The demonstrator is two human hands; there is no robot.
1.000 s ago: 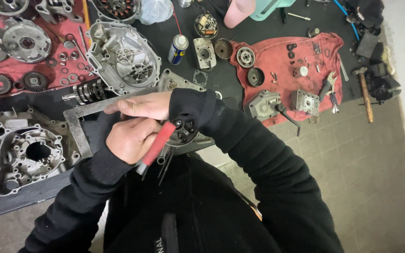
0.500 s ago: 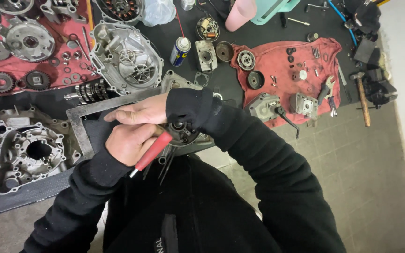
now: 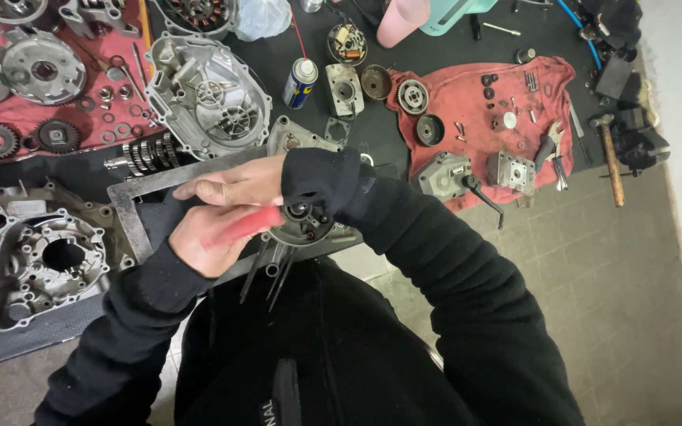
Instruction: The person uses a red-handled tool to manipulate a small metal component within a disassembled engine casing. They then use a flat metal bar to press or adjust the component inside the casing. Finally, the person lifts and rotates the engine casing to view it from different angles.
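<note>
I note my left hand (image 3: 211, 241) clenched around a red-handled tool (image 3: 248, 226), tip set into the round part (image 3: 303, 223) at my lap's edge, while my right hand (image 3: 234, 188), fingers extended, lies above to steady it.

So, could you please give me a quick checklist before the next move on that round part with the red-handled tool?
1. Left hand grips red-handled tool: ok.
2. Tool tip seated in round metal part: cannot tell, hidden.
3. Right hand steadying the part: cannot tell, sleeve covers it.
4. Spray can upright, apart from the hands: ok.
5. Hammer lying off to the side on the floor: ok.
</note>
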